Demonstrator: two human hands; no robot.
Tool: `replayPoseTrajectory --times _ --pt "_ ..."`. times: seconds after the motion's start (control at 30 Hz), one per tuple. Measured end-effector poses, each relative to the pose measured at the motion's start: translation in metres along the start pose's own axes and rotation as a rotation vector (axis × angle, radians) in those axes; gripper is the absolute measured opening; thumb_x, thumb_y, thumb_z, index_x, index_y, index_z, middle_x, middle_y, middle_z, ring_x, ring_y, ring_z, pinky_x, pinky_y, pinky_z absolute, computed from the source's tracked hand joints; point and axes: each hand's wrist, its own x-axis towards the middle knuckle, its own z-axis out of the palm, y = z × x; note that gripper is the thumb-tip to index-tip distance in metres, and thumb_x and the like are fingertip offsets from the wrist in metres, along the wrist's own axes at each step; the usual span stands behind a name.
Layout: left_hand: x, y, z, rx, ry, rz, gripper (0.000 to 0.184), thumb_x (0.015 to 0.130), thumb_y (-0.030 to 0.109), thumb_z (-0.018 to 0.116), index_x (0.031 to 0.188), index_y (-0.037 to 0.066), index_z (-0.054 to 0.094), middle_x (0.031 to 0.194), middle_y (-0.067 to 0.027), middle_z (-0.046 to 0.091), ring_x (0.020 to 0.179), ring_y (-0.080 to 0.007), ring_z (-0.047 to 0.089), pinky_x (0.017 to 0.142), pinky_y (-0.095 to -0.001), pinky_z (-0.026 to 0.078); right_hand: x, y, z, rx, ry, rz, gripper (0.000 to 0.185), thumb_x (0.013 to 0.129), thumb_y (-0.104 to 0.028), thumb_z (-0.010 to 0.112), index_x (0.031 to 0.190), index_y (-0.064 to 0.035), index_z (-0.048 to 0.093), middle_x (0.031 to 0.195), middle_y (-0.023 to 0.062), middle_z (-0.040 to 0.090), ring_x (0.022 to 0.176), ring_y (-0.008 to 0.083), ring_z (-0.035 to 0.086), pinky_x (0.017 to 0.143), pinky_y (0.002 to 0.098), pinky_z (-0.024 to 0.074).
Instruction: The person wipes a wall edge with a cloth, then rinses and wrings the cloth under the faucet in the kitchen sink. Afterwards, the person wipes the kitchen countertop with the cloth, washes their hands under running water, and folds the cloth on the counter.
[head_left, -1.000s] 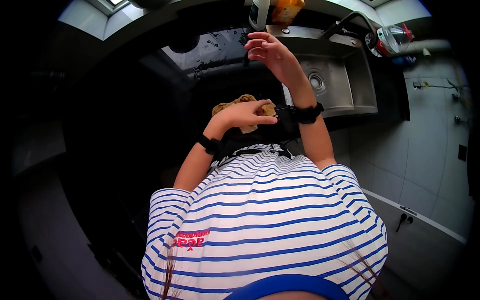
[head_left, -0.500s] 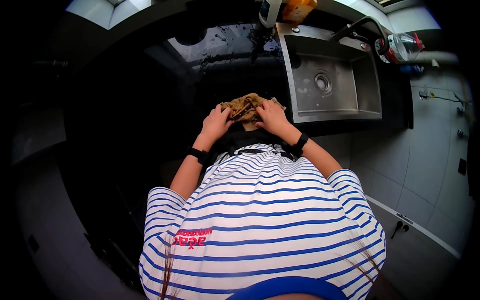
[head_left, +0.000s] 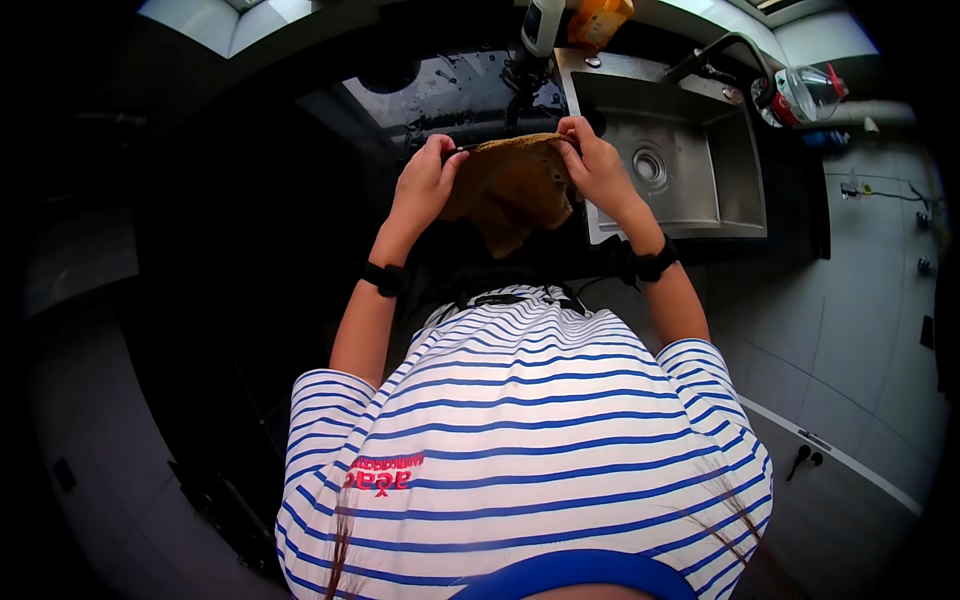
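Note:
A brown cloth point(head_left: 510, 190) hangs between my two hands above the dark counter's front edge. My left hand point(head_left: 428, 180) pinches its upper left corner, fingers closed. At the upper right corner, my right hand point(head_left: 594, 165) grips the cloth between thumb and fingers, near the sink's left rim. The top edge is stretched roughly straight, and the lower part droops toward my body in loose folds.
To the right is a steel sink point(head_left: 690, 190) with a black faucet point(head_left: 735, 45). Behind stand a white bottle point(head_left: 541, 27) and an orange package point(head_left: 597, 22). A clear plastic bottle point(head_left: 808, 93) is beyond the faucet. Water drops dot the black counter point(head_left: 440, 85).
Both hands have risen away from my body and moved apart. The cloth, bunched up before, is now spread and hanging between them.

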Motion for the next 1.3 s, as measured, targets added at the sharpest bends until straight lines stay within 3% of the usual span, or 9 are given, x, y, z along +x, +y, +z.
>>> replayPoseTrajectory --times 0.13,0.3,0.43,0.63,0.8,0.9,0.97,1.07,1.3 --pt "0.029 0.024 -0.017 0.132 0.182 0.147 0.022 0.096 0.023 0.055 0.107 0.007 0.044 0.089 -0.0145 0.064 0.081 -0.0365 0.064 0.064 -0.0423 0.049 0.035 -0.021 -0.027 -0.251 0.279 -0.386 0.021 0.089 -0.013 0.061 0.108 -0.012 0.053 0.089 0.0077 0.067 0.077 0.0282 0.067 0.063 0.0334 0.0534" --pt "0.064 0.052 -0.059 0.471 0.485 0.482 0.03 0.084 0.028 0.069 0.103 0.013 0.051 0.085 0.0005 0.064 0.065 -0.0162 0.065 0.051 -0.0268 0.05 0.06 -0.046 -0.064 -0.408 0.442 -0.603 0.023 0.085 -0.016 0.067 0.105 -0.0117 0.056 0.09 0.005 0.067 0.075 0.0244 0.067 0.061 0.0311 0.0535" --pt "0.059 0.049 -0.081 0.479 0.42 0.617 0.025 0.079 0.033 0.071 0.086 0.011 0.061 0.075 0.0005 0.061 0.062 -0.015 0.062 0.052 -0.0265 0.05 0.047 -0.041 -0.062 -0.343 0.441 -0.737 0.025 0.083 -0.01 0.068 0.105 -0.0079 0.056 0.088 0.008 0.065 0.076 0.0266 0.066 0.063 0.0327 0.0532" --pt "-0.013 -0.018 -0.027 0.412 -0.101 0.31 0.025 0.084 0.032 0.067 0.082 0.008 0.064 0.073 -0.0061 0.057 0.068 -0.0241 0.061 0.058 -0.0343 0.048 -0.03 0.02 0.009 -0.207 -0.039 -0.3 0.017 0.083 -0.012 0.065 0.098 -0.0059 0.06 0.088 0.0112 0.063 0.086 0.0308 0.06 0.074 0.0384 0.0491" --pt "-0.071 -0.034 -0.001 0.338 -0.457 0.093 0.022 0.086 0.03 0.065 0.093 0.01 0.066 0.088 -0.0056 0.062 0.082 -0.0246 0.063 0.068 -0.0357 0.05 -0.097 0.078 0.049 -0.182 -0.418 -0.043 0.044 0.087 -0.02 0.064 0.125 -0.0032 0.052 0.125 0.0168 0.052 0.116 0.0343 0.05 0.097 0.0402 0.0427" --pt "-0.074 -0.045 0.01 0.359 -0.288 0.152 0.024 0.089 0.026 0.061 0.107 0.011 0.063 0.1 -0.0069 0.061 0.096 -0.0268 0.06 0.077 -0.0375 0.049 -0.101 0.084 0.061 -0.245 -0.256 -0.076 0.049 0.087 -0.021 0.063 0.131 -0.0052 0.048 0.133 0.0184 0.046 0.125 0.0371 0.043 0.102 0.0418 0.0386" --pt "-0.069 -0.058 0.027 0.336 -0.403 0.035 0.045 0.091 0.031 0.058 0.131 0.011 0.051 0.129 -0.0144 0.051 0.122 -0.0346 0.045 0.097 -0.0433 0.04 -0.089 0.09 0.075 -0.315 -0.318 -0.059 0.064 0.088 -0.028 0.062 0.141 -0.0027 0.034 0.145 0.025 0.031 0.136 0.0419 0.027 0.11 0.0447 0.0287" --pt "-0.059 -0.082 0.071 0.677 -0.271 -0.132 0.09 0.088 0.057 0.052 0.151 0.005 0.012 0.153 -0.0294 0.0 0.142 -0.0464 -0.002 0.114 -0.0535 0.004 -0.067 0.102 0.11 -0.413 -0.242 0.124 0.091 0.089 -0.046 0.056 0.145 0.0087 0.01 0.151 0.0338 0.001 0.142 0.0453 0.002 0.115 0.0496 0.0087" --pt "-0.006 -0.084 0.086 0.72 -0.248 -0.33 0.107 0.082 0.075 0.042 0.149 0.0 0.009 0.153 -0.0311 -0.001 0.142 -0.0457 -0.009 0.113 -0.054 -0.006 -0.012 0.103 0.13 -0.518 -0.264 0.582 0.1 0.086 -0.053 0.05 0.144 0.0127 0.002 0.153 0.0296 -0.007 0.143 0.0404 -0.013 0.115 0.0467 -0.0066"
